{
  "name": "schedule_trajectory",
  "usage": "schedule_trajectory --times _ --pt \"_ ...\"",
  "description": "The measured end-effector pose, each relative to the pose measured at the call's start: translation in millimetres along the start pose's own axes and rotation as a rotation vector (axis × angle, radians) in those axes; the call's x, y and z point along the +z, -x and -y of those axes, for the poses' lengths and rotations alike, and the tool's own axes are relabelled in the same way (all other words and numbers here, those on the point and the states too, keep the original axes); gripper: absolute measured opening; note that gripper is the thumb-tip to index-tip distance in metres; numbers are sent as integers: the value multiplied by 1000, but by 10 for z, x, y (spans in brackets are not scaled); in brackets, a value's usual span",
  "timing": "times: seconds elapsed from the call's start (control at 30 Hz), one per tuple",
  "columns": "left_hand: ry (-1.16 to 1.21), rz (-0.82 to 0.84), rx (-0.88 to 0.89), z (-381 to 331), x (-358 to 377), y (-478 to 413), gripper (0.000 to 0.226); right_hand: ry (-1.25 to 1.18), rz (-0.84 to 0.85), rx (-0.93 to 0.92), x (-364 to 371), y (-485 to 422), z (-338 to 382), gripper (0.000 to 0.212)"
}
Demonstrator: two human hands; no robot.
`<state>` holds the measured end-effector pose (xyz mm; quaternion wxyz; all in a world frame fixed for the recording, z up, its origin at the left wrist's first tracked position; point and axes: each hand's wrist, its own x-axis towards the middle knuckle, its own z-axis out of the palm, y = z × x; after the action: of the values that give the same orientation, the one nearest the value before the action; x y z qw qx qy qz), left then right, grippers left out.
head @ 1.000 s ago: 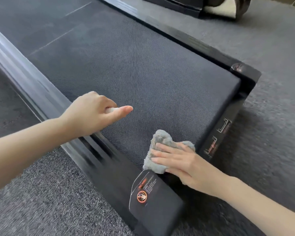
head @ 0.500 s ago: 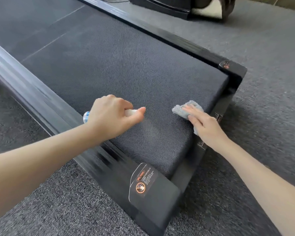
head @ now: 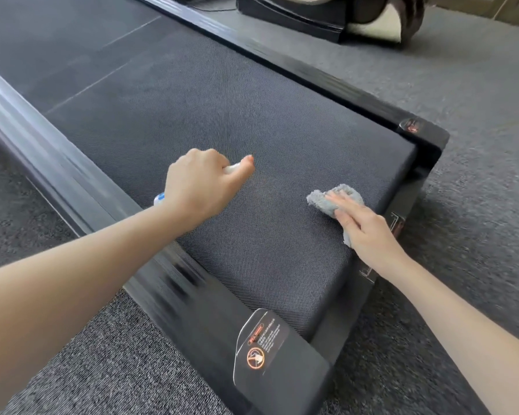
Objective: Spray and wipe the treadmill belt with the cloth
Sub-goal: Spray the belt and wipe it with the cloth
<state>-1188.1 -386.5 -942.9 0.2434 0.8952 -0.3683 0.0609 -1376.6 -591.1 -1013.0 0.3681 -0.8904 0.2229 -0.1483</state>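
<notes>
Treadmill belt (head: 237, 121), cloth (head: 318, 199) under flat right hand (head: 366, 232) now farther right; left hand (head: 198, 187) tight around spray bottle (head: 159, 199).

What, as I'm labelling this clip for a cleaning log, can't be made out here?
Head view only.
Spray bottle: the left hand wraps it; only its two ends show.
Cloth: mostly under the right hand and its flat fingers.
Warning label: text too small to read.
Left rail: motion-blurred.
Black machine: cut off by the top edge.
</notes>
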Motion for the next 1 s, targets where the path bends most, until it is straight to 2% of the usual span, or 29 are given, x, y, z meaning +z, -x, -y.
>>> schedule_trajectory --times 0.23,0.33,0.4,0.5,0.6,0.7,0.77,0.87,1.0 --pt "10 24 9 154 -145 -2 71 28 -140 60 -31 -855 15 39" --pt "21 4 3 219 -222 6 76 157 -112 155 54 -1336 -40 46" --pt "39 5 -12 254 -242 12 85 335 -59 159 200 -1523 0 50" --pt "43 4 2 247 -244 30 89 472 66 44 413 -1530 136 48" --pt "42 35 44 192 -241 59 88 494 210 -189 512 -1184 349 50" --pt "7 61 78 134 -236 118 88 285 285 -426 564 -613 436 44" --pt "-3 72 94 107 -260 177 82 230 327 -532 551 -207 396 41" --pt "-14 99 112 80 -307 261 73 222 347 -618 459 306 311 40" --pt "-36 127 126 33 -345 340 70 181 359 -613 322 763 238 39"
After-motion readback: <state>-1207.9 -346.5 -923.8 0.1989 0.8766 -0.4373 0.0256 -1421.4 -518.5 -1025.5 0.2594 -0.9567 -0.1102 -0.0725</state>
